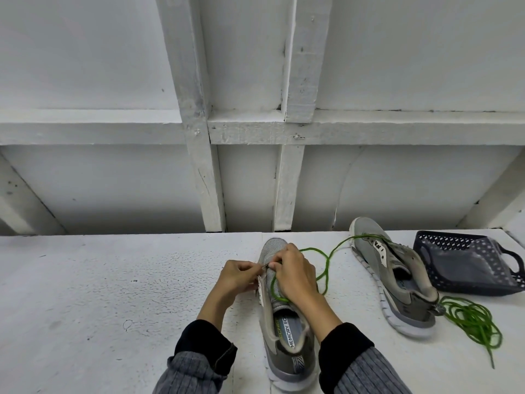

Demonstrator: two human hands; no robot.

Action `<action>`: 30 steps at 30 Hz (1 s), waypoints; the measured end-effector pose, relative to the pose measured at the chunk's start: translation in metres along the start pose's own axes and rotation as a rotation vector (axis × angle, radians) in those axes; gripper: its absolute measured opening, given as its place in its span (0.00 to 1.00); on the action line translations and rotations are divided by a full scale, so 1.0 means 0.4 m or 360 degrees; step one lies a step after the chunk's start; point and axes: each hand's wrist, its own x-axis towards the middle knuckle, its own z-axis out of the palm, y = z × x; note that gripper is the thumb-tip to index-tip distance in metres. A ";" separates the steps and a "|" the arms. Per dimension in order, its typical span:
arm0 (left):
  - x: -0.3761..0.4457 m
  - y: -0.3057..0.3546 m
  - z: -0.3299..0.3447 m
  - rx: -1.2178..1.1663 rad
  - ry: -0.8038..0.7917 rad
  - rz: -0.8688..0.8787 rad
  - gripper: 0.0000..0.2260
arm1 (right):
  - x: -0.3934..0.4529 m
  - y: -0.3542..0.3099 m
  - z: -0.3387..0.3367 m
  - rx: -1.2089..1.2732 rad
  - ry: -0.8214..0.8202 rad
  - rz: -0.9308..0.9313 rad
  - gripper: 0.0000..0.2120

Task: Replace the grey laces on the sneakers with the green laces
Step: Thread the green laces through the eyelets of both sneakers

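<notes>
A grey sneaker [287, 336] stands in front of me with its toe pointing away. My left hand [237, 275] pinches the tip of a green lace beside the sneaker's lower eyelets. My right hand [294, 271] lies over the tongue and pinches the same spot from the right. That green lace [326, 263] loops away to the right toward the second grey sneaker [397, 282], which lies tilted on its side. Another green lace [474, 319] is bundled loosely behind that sneaker's heel. No grey laces show on either sneaker.
A dark blue perforated basket [443, 245] lies tipped at the far right of the white tabletop [113, 294]. A white wooden frame wall [210, 172] rises behind the table's back edge.
</notes>
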 end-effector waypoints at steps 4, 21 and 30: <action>0.006 -0.008 -0.004 -0.0019 -0.0012 0.0015 0.04 | 0.005 0.005 0.006 0.0187 -0.0033 0.0179 0.03; 0.012 -0.021 0.028 -0.0204 0.0156 0.0026 0.05 | 0.015 0.009 0.011 0.0235 -0.0081 0.0270 0.06; 0.012 -0.028 0.053 -0.0013 0.0201 0.0181 0.09 | 0.014 0.046 0.017 0.0907 0.0031 0.0298 0.04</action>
